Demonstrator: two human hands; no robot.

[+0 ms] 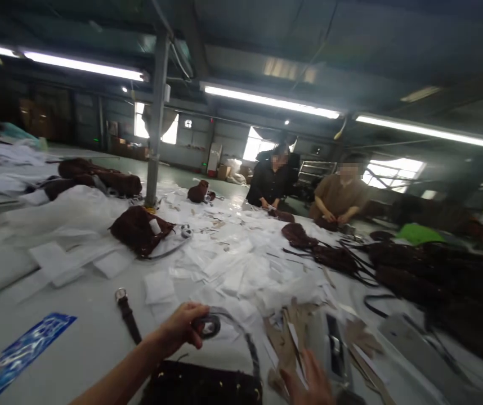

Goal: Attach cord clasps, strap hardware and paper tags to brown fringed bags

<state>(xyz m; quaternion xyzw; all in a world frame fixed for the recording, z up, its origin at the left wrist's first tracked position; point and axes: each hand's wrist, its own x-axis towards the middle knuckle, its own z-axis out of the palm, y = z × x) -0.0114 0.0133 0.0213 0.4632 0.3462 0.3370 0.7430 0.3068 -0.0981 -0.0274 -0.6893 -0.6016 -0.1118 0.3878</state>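
My left hand (188,323) pinches the wrapped end of a bag strap (245,332), where a grey-wrapped ring or coil shows at the fingers. The strap arcs down to a dark brown bag (203,385) with small gold-coloured studs, cut off by the bottom edge. To the right, my right hand (309,382) is blurred, its fingers stretched out and apart, with nothing seen in them. It is beside brown paper strips (284,340) and a clear plastic box (321,340) with a dark item in it. A brown belt-like strap with a buckle (126,315) lies left of my left forearm.
White paper sheets (233,264) cover much of the table. A brown bag (140,230) sits beyond, near a metal post (157,124). Dark bags (410,270) are heaped at right. A blue printed strip (22,354) lies at left. Two people (269,183) work across the table.
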